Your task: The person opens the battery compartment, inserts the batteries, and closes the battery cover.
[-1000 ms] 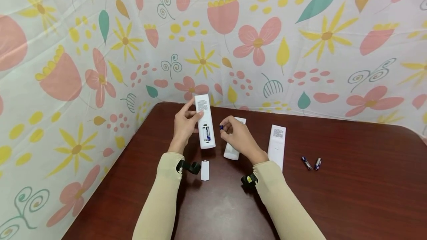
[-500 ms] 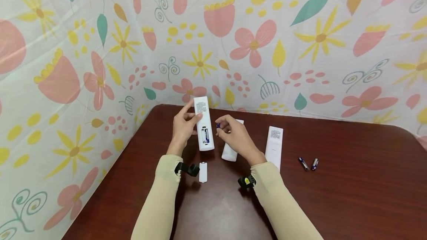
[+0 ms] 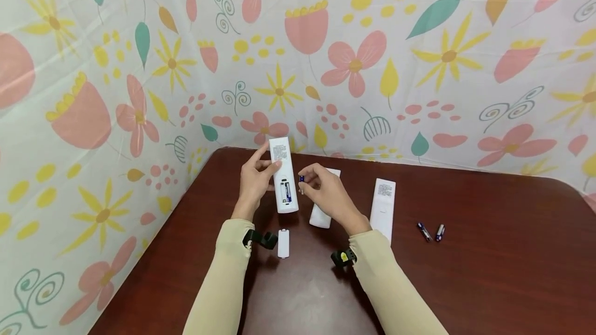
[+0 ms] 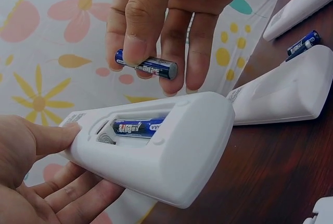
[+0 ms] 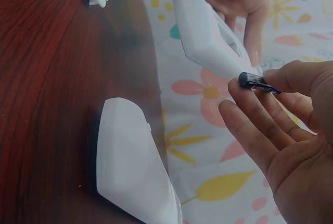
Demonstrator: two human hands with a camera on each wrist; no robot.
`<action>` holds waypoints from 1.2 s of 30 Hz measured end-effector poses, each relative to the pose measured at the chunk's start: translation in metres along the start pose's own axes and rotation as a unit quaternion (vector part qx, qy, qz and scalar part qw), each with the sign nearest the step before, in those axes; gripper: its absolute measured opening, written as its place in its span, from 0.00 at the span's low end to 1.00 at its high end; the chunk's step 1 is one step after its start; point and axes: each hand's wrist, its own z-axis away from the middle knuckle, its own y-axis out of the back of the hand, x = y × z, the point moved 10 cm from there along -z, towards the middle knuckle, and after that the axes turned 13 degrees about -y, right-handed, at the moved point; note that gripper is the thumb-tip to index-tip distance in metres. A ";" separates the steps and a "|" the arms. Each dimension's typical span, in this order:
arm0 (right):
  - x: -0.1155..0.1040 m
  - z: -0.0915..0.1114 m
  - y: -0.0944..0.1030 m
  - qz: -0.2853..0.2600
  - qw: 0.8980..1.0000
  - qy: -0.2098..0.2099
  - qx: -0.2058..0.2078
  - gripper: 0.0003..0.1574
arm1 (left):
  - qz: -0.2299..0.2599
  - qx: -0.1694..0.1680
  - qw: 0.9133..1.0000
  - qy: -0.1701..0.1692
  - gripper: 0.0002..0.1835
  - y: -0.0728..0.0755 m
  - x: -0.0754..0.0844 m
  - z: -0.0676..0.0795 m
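Note:
A white remote control [image 3: 281, 169] is gripped in my left hand [image 3: 252, 182], thumb on its back and fingers behind. Its battery compartment faces up without a lid, and one blue AAA battery [image 4: 136, 127] lies in one slot; a metal spring [image 4: 107, 138] shows in the other. My right hand [image 3: 331, 193] pinches a second blue battery [image 4: 151, 67] between thumb and fingers, just above the compartment in the left wrist view. The white battery cover [image 3: 283, 243] lies on the table below the left hand.
Another white remote [image 3: 320, 217] lies partly behind the right hand. A third remote [image 3: 383, 211] lies farther right, partly covered by the right sleeve. Two loose batteries [image 3: 440, 232] sit to its right on the dark wooden table [image 3: 503, 273]. A flowered cloth [image 3: 298, 92] hangs behind.
My right hand has moved slightly left toward the held remote, and its battery has turned more upright. The left hand keeps its grip. The head view has shifted a little.

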 end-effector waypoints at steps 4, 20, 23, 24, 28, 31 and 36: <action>0.000 0.000 0.000 0.004 1.000 -0.004 0.001 0.14 | 0.002 -0.003 1.000 0.004 0.33 -0.002 0.000 0.000; -0.008 0.002 0.003 0.002 1.000 -0.003 0.003 0.14 | 0.012 -0.012 1.000 -0.012 0.33 -0.006 0.006 -0.001; -0.009 0.001 0.003 -0.003 1.000 -0.001 0.001 0.14 | 0.015 -0.017 1.000 -0.016 0.33 -0.007 0.008 0.000; -0.009 0.001 0.003 -0.006 1.000 0.001 0.000 0.14 | 0.016 -0.017 1.000 -0.018 0.33 -0.007 0.009 0.000; -0.011 0.002 0.003 -0.011 1.000 0.006 -0.002 0.14 | 0.019 -0.015 1.000 -0.018 0.33 -0.007 0.010 0.000; -0.013 0.003 0.004 -0.010 1.000 0.010 0.001 0.13 | 0.019 -0.013 1.000 -0.019 0.33 -0.005 0.012 0.000; -0.015 0.003 0.005 -0.015 1.000 0.013 0.009 0.12 | 0.019 -0.012 1.000 -0.020 0.33 -0.002 0.014 0.000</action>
